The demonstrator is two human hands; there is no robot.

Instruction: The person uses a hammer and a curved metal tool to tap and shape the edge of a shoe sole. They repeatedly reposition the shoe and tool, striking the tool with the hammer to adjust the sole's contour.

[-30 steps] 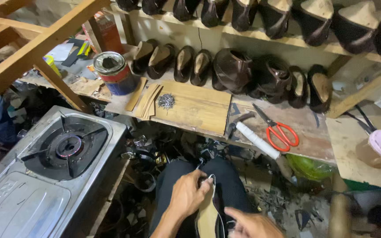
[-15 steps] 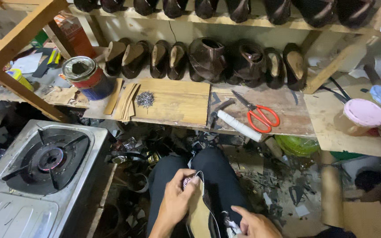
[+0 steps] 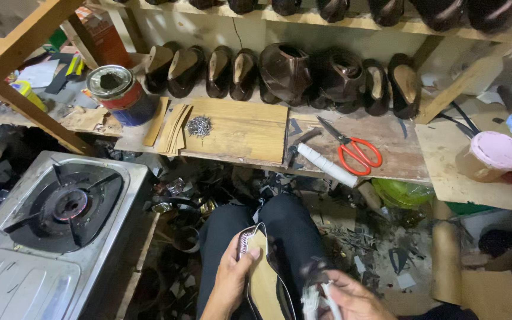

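Left hand [image 3: 232,281] gripped the shoe [image 3: 266,278] on the lap, tan sole up | right hand [image 3: 351,299] closed round a blurred tool [image 3: 315,293] | progress — upper edge only partly fastened; nails [image 3: 198,125] lay on the counter board [image 3: 250,133].

Left hand [image 3: 232,278] lower on shoe [image 3: 265,278], right hand [image 3: 351,299] shifted right, view tilted down

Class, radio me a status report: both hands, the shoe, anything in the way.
Left hand grips shoe on lap, sole up. Right hand holds blurred tool. Nothing between hands.
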